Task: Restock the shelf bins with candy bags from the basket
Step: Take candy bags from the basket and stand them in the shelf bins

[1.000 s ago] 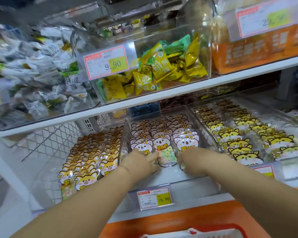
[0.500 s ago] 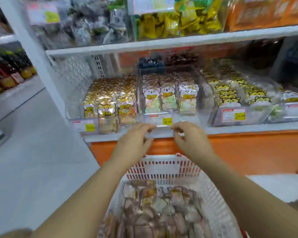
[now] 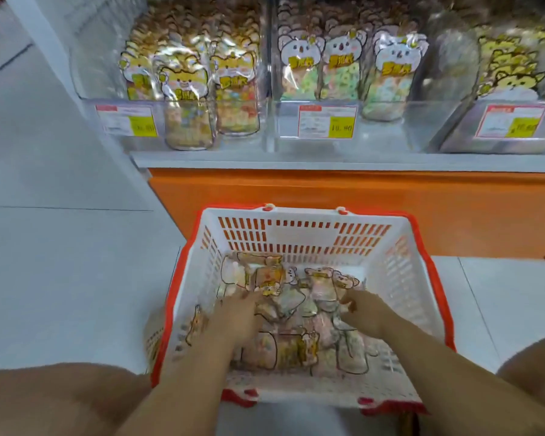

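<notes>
Both hands touch candy bags in basket

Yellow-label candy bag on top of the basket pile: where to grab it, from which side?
The yellow-label bag lies uncovered on top, inside the basket, just past the left hand. Probably pinch its near edge from above.

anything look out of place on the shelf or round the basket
Yes. In the left bin the front candy bag sits lower and further forward than its neighbours. A stray bag seems to lie outside the basket, against its left wall, though blur makes that uncertain.
</notes>
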Demonstrator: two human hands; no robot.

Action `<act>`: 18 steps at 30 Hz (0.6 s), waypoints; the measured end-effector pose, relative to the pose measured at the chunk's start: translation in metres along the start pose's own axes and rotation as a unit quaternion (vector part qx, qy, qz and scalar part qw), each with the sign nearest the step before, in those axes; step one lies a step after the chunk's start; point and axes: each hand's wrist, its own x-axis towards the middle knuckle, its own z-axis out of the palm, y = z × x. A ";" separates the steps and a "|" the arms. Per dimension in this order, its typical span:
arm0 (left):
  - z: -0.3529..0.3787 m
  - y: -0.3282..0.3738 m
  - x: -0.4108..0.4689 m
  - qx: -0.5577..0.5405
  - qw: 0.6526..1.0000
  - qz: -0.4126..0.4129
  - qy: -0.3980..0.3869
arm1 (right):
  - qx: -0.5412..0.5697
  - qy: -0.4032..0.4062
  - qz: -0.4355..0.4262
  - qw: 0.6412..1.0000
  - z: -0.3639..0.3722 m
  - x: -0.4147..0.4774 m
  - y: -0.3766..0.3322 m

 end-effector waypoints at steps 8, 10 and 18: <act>0.034 0.007 0.024 0.032 0.998 -0.048 -0.011 | 0.263 0.014 0.104 0.959 0.045 0.051 0.004; 0.044 0.006 0.028 0.010 0.999 -0.048 -0.015 | 0.359 0.029 0.186 0.914 0.056 0.066 0.003; 0.061 0.004 0.031 -0.023 0.998 -0.061 0.006 | 0.540 0.039 0.320 0.777 0.081 0.113 0.002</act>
